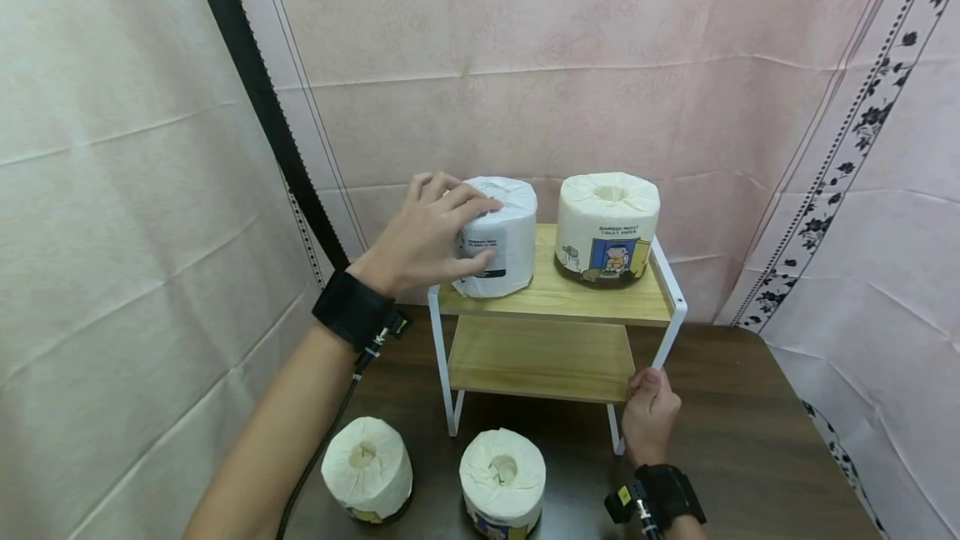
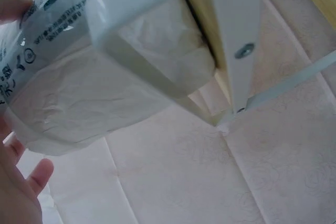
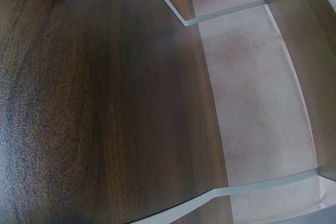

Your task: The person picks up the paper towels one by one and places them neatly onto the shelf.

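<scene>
A two-tier wooden shelf (image 1: 547,357) with a white metal frame stands on the table. On its top board, at the left end, is a toilet paper roll (image 1: 510,248) in clear printed wrap. My left hand (image 1: 431,236) holds this roll from the left, thumb across its front and fingers over its top; the left wrist view shows the thumb against the wrap and the little finger apart from it. A second toilet paper roll (image 1: 607,227) with a cartoon label stands at the top board's right end. My right hand (image 1: 651,415) grips the shelf's right front leg.
Two more wrapped toilet paper rolls stand on the dark wooden table (image 1: 720,423) before the shelf: one roll (image 1: 367,469) at left, another roll (image 1: 502,477) near the middle. Patterned cloth (image 1: 585,65) hangs behind and at both sides. A cable (image 1: 318,448) runs along my left forearm.
</scene>
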### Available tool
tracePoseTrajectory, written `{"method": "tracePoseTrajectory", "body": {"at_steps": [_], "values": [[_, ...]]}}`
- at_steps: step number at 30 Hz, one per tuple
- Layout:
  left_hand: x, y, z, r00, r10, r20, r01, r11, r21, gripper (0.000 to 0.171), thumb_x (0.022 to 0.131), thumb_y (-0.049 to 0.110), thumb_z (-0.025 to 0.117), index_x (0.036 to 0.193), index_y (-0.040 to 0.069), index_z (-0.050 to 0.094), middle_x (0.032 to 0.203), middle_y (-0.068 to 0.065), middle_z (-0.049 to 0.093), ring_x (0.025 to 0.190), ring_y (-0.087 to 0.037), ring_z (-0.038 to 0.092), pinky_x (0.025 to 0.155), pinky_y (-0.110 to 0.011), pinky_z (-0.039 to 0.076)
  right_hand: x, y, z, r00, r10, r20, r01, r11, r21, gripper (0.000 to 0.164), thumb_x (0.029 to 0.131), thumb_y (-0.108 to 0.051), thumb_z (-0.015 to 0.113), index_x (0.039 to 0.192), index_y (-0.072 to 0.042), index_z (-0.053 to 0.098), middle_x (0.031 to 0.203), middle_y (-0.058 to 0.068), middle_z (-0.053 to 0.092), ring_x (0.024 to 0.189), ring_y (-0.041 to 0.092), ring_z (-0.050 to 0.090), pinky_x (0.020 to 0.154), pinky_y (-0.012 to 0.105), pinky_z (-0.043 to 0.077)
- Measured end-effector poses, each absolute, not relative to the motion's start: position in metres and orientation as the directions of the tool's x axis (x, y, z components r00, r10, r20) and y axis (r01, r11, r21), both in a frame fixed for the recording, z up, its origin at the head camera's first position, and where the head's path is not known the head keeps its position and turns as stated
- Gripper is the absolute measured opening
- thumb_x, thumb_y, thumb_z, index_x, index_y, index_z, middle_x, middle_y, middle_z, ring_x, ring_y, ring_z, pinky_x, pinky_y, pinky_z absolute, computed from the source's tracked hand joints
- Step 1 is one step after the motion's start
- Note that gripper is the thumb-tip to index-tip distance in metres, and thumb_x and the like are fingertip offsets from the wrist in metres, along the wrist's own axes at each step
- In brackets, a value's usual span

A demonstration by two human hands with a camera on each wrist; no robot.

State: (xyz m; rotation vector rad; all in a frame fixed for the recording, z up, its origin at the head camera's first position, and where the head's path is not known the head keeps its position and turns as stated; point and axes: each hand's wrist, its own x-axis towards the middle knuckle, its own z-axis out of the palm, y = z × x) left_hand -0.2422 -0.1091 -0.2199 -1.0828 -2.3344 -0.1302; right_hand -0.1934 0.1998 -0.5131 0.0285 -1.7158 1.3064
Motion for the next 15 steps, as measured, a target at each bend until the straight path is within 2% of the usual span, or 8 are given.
{"method": "tracePoseTrajectory", "body": {"at_steps": [3, 8, 15], "values": [[-0.243, -0.109, -0.22, -0.52, 0.684, 0.512, 0.737, 0.662, -0.135, 0.062, 0.096, 0.047, 0.073, 0.148, 0.015, 0.059, 0.143, -0.009, 0.061, 0.132, -0.032, 0.044, 0.118, -0.057, 0.022, -0.193, 0.199, -0.512, -0.546, 0.49, 0.679, -0.524, 0.432, -0.734, 0.057, 0.116, -0.03, 0.033, 0.08, 0.01, 0.05, 0.063, 0.021, 0.046, 0.055, -0.003, 0.034, 0.048, 0.023, 0.028], [-0.243, -0.119, -0.217, -0.52, 0.67, 0.529, 0.774, 0.632, -0.04, 0.077, 0.091, 0.051, 0.078, 0.154, 0.016, 0.051, 0.156, -0.011, 0.048, 0.141, -0.036, 0.037, 0.119, -0.059, 0.022, -0.191, 0.197, -0.508, -0.557, 0.497, 0.666, -0.518, 0.419, -0.746, 0.056, 0.116, -0.03, 0.033, 0.08, 0.009, 0.05, 0.063, 0.021, 0.047, 0.055, -0.002, 0.035, 0.05, 0.02, 0.028], [-0.246, -0.137, -0.218, -0.556, 0.671, 0.491, 0.793, 0.605, 0.07, 0.082, 0.083, 0.038, 0.077, 0.157, 0.021, 0.047, 0.163, -0.002, 0.043, 0.147, -0.034, 0.031, 0.12, -0.068, 0.019, -0.193, 0.199, -0.512, -0.568, 0.505, 0.649, -0.505, 0.408, -0.76, 0.056, 0.116, -0.031, 0.034, 0.079, 0.008, 0.05, 0.063, 0.021, 0.047, 0.055, -0.003, 0.034, 0.05, 0.019, 0.028]]}}
